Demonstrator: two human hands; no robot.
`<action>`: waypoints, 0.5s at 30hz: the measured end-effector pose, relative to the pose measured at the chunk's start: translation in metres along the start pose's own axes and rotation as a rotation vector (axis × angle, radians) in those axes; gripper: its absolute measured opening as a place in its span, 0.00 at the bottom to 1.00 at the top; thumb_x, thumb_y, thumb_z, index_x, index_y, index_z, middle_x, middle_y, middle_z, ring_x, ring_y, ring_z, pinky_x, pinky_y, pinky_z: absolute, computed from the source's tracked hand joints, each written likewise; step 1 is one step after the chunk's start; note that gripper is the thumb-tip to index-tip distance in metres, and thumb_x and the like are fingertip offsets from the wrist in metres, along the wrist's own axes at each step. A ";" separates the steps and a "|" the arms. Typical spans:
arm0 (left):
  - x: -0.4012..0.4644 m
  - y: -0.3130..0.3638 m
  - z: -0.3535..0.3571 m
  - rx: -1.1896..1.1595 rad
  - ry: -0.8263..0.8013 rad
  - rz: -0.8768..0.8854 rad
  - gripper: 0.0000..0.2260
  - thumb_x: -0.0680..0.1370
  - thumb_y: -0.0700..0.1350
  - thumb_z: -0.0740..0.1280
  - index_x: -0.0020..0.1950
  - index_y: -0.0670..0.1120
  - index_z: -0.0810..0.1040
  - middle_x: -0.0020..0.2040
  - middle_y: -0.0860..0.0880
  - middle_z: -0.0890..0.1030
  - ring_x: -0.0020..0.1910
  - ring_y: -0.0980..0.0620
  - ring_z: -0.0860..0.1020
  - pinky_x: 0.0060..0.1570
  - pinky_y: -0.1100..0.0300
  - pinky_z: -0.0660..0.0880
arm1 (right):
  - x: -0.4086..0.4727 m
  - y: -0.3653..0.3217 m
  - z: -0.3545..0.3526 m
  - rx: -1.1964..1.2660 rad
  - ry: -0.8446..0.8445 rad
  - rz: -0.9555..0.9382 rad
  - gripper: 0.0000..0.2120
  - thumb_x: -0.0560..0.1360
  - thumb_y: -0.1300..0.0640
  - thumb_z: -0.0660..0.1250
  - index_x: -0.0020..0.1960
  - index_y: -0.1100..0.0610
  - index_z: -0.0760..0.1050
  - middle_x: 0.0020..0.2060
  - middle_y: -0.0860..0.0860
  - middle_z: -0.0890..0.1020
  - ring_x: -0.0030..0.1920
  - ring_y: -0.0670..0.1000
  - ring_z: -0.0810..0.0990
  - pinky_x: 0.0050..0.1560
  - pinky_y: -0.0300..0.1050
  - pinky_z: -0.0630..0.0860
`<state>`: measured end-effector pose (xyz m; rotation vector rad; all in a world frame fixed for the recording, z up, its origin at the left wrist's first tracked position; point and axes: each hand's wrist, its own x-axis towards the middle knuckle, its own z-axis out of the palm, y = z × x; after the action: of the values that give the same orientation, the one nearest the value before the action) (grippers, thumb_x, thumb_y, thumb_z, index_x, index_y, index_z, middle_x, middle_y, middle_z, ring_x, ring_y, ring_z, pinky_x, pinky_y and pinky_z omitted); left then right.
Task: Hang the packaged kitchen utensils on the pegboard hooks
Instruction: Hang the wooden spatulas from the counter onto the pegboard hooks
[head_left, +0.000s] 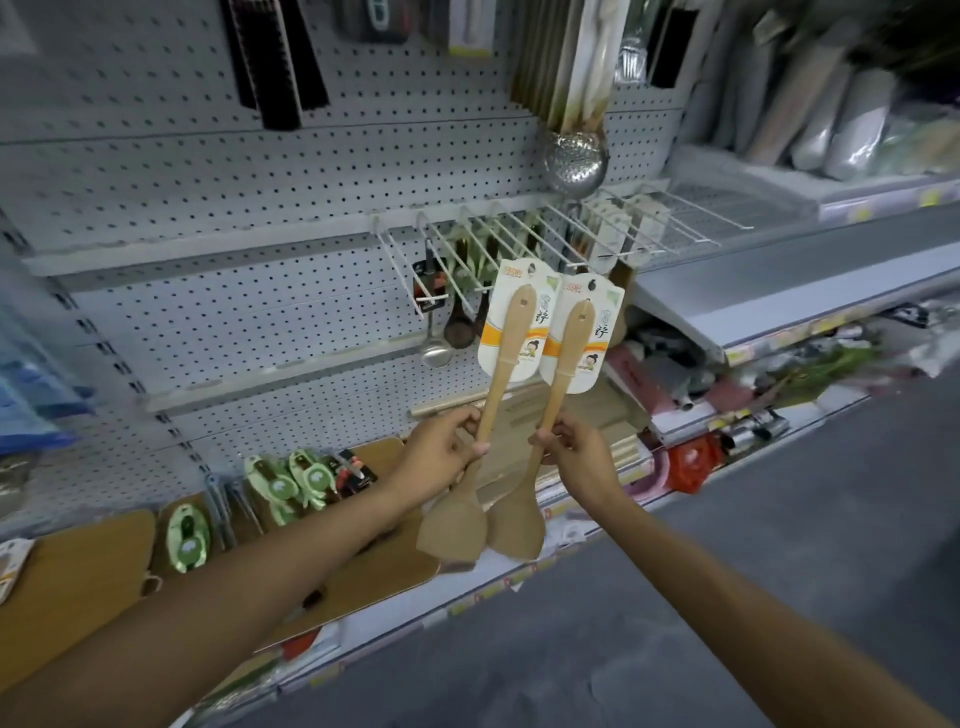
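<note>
We hold two pale wooden spatulas, each with a white and orange card round its handle, upright side by side, blades down. Our left hand (445, 448) pinches the left spatula (485, 415) mid-handle; our right hand (574, 451) pinches the right spatula (550, 415) likewise. The card holes at the top lie just below the near tips of the white wire hooks (524, 234), so we judge each long axis must rise and move far onto a prong.

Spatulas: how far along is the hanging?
Done: some ladles already hang on the white hooks. In hand: the left hand grips one carded spatula by its handle, the right hand another spatula, cards up, just below the hooks. Left: neither card is on a hook yet.
</note>
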<state>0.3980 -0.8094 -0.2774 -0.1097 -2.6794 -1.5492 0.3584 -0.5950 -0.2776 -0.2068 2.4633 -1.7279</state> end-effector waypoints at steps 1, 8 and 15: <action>0.007 0.003 0.007 0.007 -0.002 0.008 0.11 0.76 0.45 0.73 0.50 0.60 0.77 0.47 0.58 0.80 0.35 0.50 0.80 0.42 0.48 0.79 | 0.003 0.002 -0.008 0.010 0.008 -0.002 0.04 0.78 0.60 0.67 0.45 0.52 0.78 0.43 0.57 0.84 0.46 0.56 0.83 0.48 0.58 0.82; 0.065 0.013 0.045 0.027 -0.063 0.106 0.06 0.77 0.52 0.71 0.52 0.54 0.77 0.48 0.55 0.81 0.41 0.49 0.81 0.46 0.43 0.80 | 0.040 0.018 -0.051 0.043 0.079 -0.027 0.06 0.78 0.62 0.67 0.45 0.53 0.77 0.42 0.56 0.84 0.46 0.54 0.84 0.43 0.46 0.83; 0.130 0.021 0.072 0.027 -0.104 0.152 0.05 0.77 0.51 0.70 0.48 0.55 0.75 0.44 0.56 0.79 0.40 0.50 0.82 0.45 0.44 0.80 | 0.086 0.041 -0.093 0.038 0.143 0.019 0.03 0.79 0.61 0.66 0.47 0.56 0.77 0.42 0.54 0.84 0.46 0.54 0.84 0.47 0.51 0.82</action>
<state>0.2701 -0.7318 -0.2853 -0.3940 -2.6952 -1.5011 0.2556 -0.5110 -0.2864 -0.0579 2.5185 -1.8406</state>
